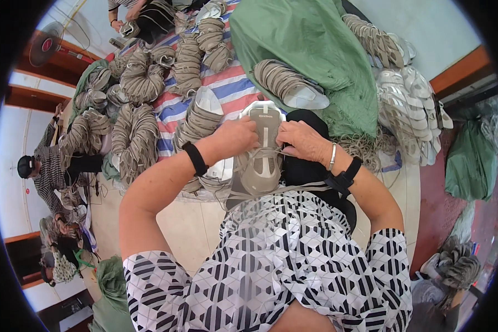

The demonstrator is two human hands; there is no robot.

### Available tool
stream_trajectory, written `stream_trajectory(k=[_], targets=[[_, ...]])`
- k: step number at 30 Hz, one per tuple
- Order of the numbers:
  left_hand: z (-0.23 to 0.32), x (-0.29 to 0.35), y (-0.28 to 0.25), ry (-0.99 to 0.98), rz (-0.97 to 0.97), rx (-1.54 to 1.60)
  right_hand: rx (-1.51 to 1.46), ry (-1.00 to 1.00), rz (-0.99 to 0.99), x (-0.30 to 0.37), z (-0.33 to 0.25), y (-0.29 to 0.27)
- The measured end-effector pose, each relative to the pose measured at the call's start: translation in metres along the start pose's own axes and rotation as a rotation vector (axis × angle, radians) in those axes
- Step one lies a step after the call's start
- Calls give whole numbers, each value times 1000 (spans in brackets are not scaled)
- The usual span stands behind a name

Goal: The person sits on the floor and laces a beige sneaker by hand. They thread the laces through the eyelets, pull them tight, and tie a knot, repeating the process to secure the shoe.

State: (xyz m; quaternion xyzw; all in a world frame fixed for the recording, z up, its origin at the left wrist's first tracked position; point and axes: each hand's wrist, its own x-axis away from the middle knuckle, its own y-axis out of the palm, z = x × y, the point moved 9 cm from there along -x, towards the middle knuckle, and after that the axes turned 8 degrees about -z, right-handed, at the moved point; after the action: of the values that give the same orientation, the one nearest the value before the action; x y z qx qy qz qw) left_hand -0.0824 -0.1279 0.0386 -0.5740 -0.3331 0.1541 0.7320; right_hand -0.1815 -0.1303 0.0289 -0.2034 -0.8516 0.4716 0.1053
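Observation:
A grey-beige shoe upper (262, 173) lies over my lap, its toe toward me and its tongue (265, 117) standing up at the far end. A long beige shoelace (310, 186) trails from it across my lap. My left hand (236, 138) is closed at the upper's left edge, fingertips pressed to the eyelet side. On the opposite edge my right hand (305, 142) pinches the lace, thumb and fingers together. The fingertips partly hide the lace holes. Just left of the upper stands a nested stack of similar uppers (196, 123).
Bundled uppers (135, 133) crowd a striped sheet (166, 113) ahead and left. Another stack (288, 83) rests on a green sack (299, 33). Loose laces (359, 150) lie right of my knee. White-grey uppers (404, 108) are piled beyond. Other people (41, 160) work at left and far back.

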Motion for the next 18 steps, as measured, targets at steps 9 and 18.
stream_trajectory(k=[9, 18], targets=[[-50, -31, 10, -395, 103, 1395, 116, -137, 175, 9, -10, -4], [-12, -46, 21, -247, -57, 923, 372, -57, 326, 19, -24, -7]])
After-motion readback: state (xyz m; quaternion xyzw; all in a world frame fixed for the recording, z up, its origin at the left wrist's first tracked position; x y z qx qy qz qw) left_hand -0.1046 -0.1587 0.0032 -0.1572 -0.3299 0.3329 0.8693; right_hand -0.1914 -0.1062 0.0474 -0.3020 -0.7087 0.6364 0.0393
